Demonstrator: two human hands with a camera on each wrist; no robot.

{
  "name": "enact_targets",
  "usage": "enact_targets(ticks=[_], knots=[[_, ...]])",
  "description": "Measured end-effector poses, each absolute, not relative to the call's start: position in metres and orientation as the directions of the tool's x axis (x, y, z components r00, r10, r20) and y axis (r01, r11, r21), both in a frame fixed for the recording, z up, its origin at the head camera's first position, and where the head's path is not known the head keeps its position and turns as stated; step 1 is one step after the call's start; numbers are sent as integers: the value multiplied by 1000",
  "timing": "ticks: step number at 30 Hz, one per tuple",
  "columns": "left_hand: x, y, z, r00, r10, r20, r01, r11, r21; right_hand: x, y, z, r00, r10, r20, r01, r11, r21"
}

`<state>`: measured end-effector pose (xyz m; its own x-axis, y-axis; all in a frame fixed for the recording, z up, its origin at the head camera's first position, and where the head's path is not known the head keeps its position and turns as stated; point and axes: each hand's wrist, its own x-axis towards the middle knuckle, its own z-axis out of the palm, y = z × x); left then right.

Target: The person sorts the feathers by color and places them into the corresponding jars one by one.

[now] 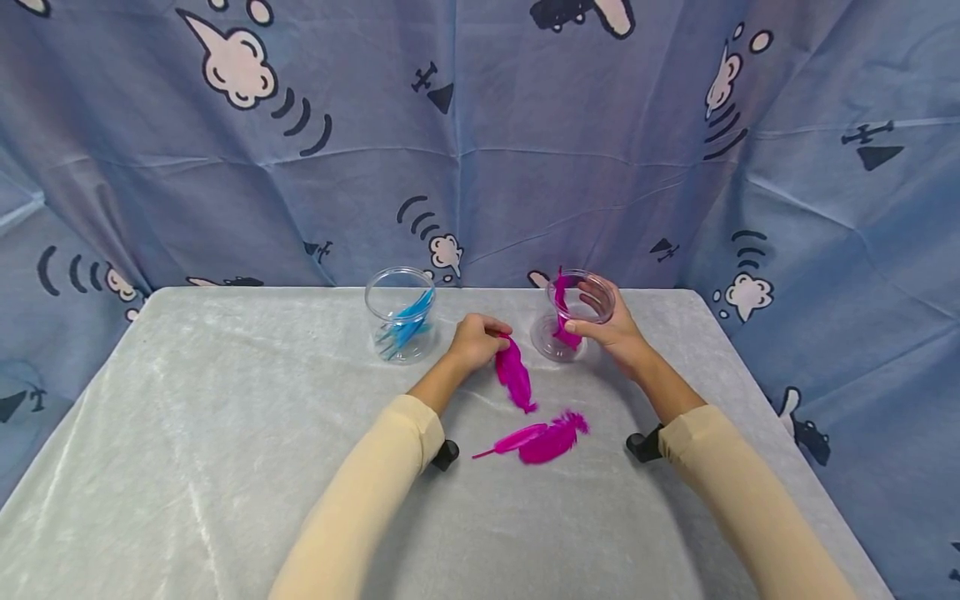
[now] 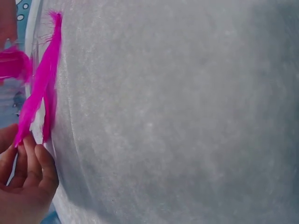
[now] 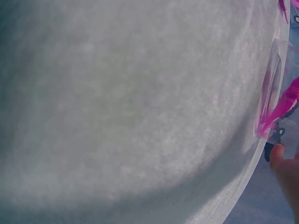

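My left hand (image 1: 474,342) pinches a magenta feather (image 1: 514,375) by its upper end, and the feather hangs down toward the table. In the left wrist view, the thumb and fingertips meet at the narrow tip of this feather (image 2: 39,84). My right hand (image 1: 617,329) grips a clear plastic cup (image 1: 557,353) near its rim, thumb in front. The cup leans toward the right hand, and a magenta feather (image 1: 562,310) stands inside it. In the right wrist view, the cup (image 3: 267,100) shows only partly at the edge.
Magenta feathers (image 1: 551,443) lie on the grey cloth-covered table (image 1: 187,433) between the forearms. A second clear cup (image 1: 401,358), holding blue feathers (image 1: 407,325), stands left of my left hand. Behind the table hangs a blue patterned curtain (image 1: 517,100).
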<state>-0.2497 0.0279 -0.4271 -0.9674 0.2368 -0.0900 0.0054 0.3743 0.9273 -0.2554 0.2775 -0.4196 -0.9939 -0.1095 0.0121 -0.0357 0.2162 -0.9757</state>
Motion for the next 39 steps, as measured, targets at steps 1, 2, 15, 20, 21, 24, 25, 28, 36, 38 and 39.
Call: enact_targets(ticks=[1,2,15,20,21,24,25,28,36,38,39], knots=[[-250,28,-427,-967,237,-90,4,370,929,-255,278,-420,-994,-110,12,-36,220,-975],[-249,28,-426,-967,236,-93,0,366,931,-255,278,-420,-994,-110,13,-37,221,-974],[-245,27,-405,-962,260,-81,-8,269,963,-256,277,-421,-994,-109,14,-39,226,-973],[-247,24,-393,-967,246,-72,-10,246,969,-255,277,-421,-994,-110,20,-44,215,-976],[-247,23,-391,-968,243,-68,-7,244,970,-255,277,-420,-994,-110,20,-44,211,-976],[-248,21,-382,-969,240,-53,4,231,973,-254,277,-420,-994,-111,21,-44,203,-978],[-248,20,-379,-970,240,-47,8,223,975,-254,277,-419,-993,-113,23,-46,199,-979],[-249,16,-369,-969,244,-33,10,175,985,-254,277,-420,-993,-117,28,-50,191,-980],[-254,10,-346,-979,203,19,20,5,1000,-255,277,-420,-992,-118,33,-56,192,-980],[-256,12,-342,-984,173,34,31,-18,999,-255,278,-420,-992,-119,32,-54,185,-981],[-257,13,-340,-987,154,38,35,-26,999,-255,278,-420,-992,-122,35,-56,179,-982]])
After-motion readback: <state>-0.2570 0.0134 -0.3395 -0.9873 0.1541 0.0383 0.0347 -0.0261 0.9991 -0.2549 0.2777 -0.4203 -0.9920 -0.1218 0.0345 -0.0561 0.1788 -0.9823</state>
